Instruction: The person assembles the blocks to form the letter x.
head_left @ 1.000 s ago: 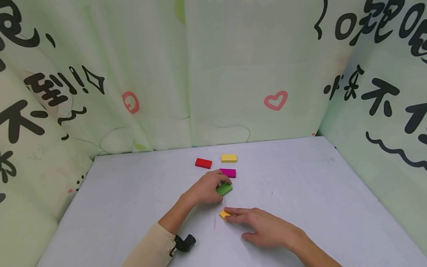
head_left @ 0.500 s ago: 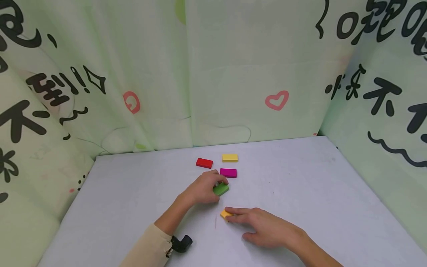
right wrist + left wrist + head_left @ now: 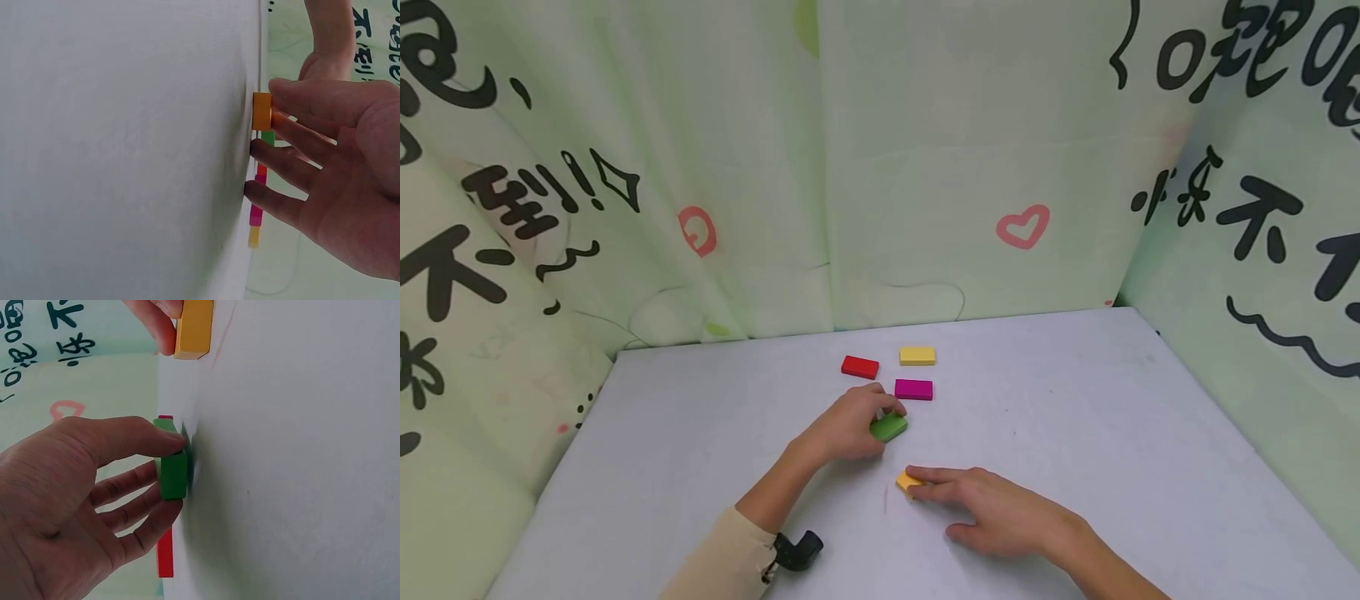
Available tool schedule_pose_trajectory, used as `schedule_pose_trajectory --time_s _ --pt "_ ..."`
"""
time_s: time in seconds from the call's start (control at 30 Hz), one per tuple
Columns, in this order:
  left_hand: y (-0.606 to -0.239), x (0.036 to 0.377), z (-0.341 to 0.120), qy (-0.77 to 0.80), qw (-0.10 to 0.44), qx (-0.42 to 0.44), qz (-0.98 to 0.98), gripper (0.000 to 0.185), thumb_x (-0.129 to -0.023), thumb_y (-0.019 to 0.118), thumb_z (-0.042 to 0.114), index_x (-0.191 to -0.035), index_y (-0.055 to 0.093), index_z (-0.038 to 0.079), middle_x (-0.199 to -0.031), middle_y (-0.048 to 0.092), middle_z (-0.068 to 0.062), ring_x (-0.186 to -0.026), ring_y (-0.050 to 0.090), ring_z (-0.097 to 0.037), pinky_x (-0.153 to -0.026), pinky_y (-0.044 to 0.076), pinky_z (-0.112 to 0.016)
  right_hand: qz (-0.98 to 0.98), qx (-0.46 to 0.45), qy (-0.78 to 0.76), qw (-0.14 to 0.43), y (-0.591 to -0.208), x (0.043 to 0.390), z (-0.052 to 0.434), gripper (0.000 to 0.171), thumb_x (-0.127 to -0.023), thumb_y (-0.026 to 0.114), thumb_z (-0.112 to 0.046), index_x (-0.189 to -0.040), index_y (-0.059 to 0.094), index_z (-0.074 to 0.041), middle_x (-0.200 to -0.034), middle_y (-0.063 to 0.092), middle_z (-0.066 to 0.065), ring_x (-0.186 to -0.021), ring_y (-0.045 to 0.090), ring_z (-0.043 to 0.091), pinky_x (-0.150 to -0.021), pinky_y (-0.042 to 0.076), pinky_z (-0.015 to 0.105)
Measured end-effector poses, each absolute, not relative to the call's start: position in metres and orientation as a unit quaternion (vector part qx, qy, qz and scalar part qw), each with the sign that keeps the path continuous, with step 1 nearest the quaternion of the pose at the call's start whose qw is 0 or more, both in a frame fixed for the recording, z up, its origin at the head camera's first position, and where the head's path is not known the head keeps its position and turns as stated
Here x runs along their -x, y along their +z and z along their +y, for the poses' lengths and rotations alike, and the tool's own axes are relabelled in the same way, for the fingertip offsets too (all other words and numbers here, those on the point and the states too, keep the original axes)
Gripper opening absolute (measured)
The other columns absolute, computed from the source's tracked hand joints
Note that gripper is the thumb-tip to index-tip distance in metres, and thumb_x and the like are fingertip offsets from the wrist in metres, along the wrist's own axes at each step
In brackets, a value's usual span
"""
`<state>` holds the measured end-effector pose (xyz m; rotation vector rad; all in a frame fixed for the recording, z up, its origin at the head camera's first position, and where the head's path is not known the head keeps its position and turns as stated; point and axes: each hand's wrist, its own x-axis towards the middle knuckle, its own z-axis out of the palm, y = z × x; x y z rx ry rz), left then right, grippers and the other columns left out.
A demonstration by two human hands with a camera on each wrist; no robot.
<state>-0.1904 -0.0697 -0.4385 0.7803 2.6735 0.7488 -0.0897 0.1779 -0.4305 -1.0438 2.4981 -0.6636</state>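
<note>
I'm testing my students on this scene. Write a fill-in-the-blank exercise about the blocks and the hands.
1. The left hand grips the ____ block between thumb and fingers.
2. The right hand rests its fingertips on the ____ block.
3. Beyond the magenta block lie a yellow block and a ____ one.

Missing words: green; orange; red

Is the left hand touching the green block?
Touching. The left wrist view shows the left hand pinching the green block, thumb on one long side, fingertips on the other.
</note>
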Motion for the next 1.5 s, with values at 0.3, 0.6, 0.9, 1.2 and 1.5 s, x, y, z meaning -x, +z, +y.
schedule_pose_trajectory --time_s 0.3,0.6,0.9,1.2,1.5 --pt "-0.435 0.19 -0.075 0.252 0.135 -0.268 0.92 0.047 -0.081 0.084 0.007 -0.125 0.075 0.02 -0.117 0.065 0.001 -0.105 0.058 -0.016 -0.081 0.056 -0.025 0.882 0.367 -0.237 0.178 -0.43 0.089 0.178 0.061 -0.092 0.066 -0.003 -0.151 0.058 -0.019 -0.164 0.044 -0.008 -0.149 0.048 0.019 -0.115 0.046 0.043" --pt "-0.435 0.192 -0.082 0.242 0.129 -0.295 0.915 0.045 -0.084 0.079 0.003 -0.125 0.076 0.02 -0.118 0.066 0.001 -0.105 0.058 -0.014 -0.083 0.054 -0.024 0.881 0.368 -0.237 0.178 -0.43 0.09 0.179 0.062 -0.092 0.066 -0.003 -0.151 0.057 -0.019 -0.165 0.043 -0.008 -0.149 0.047 0.019 -0.115 0.046 0.043" --pt "-0.435 0.19 -0.087 0.244 0.136 -0.321 0.905 0.044 -0.086 0.077 0.0 -0.126 0.077 0.02 -0.12 0.067 0.001 -0.109 0.06 -0.016 -0.087 0.055 -0.025 0.882 0.356 -0.241 0.192 -0.43 0.089 0.179 0.063 -0.093 0.066 -0.003 -0.152 0.056 -0.022 -0.165 0.041 -0.011 -0.149 0.046 0.018 -0.116 0.045 0.046" --pt "-0.436 0.19 -0.091 0.247 0.147 -0.331 0.899 0.046 -0.086 0.076 -0.001 -0.126 0.077 0.022 -0.12 0.067 0.003 -0.111 0.06 -0.016 -0.088 0.055 -0.025 0.883 0.354 -0.239 0.195 -0.43 0.089 0.178 0.064 -0.093 0.066 -0.004 -0.153 0.055 -0.023 -0.166 0.04 -0.012 -0.149 0.047 0.018 -0.116 0.045 0.046" --pt "-0.438 0.19 -0.097 0.255 0.165 -0.346 0.888 0.046 -0.086 0.074 -0.004 -0.124 0.078 0.021 -0.119 0.068 0.004 -0.109 0.06 -0.013 -0.09 0.055 -0.025 0.881 0.36 -0.24 0.19 -0.43 0.089 0.178 0.063 -0.093 0.067 -0.004 -0.152 0.056 -0.021 -0.166 0.041 -0.01 -0.149 0.047 0.017 -0.115 0.046 0.043"
